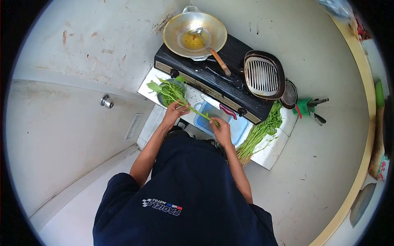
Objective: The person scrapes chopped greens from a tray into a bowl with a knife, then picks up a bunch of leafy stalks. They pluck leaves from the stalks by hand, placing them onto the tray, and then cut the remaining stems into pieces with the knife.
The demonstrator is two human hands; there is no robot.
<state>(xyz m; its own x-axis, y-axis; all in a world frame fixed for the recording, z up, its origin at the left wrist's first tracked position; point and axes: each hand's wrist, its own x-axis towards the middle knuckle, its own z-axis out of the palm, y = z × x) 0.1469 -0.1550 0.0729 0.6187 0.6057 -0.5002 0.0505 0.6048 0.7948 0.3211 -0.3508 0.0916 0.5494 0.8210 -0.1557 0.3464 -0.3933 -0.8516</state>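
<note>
White counter (266, 160); shirt (191, 176) reading "MOTOR"; fingers (218, 122) pinching stem (200, 114)

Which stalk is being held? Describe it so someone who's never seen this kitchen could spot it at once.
Start at the black stove; just in front are the person's left hand and right hand. One green stalk runs between them, leafy at its left end. Unlike the pile of greens lying to the right, it is held.

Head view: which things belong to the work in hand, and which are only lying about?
Likely in the job: held stalk, bowl, leaves, bunch, tray, perhaps knife.

Apparently just about: stove, wok, spatula, grill pan, basket.
</note>
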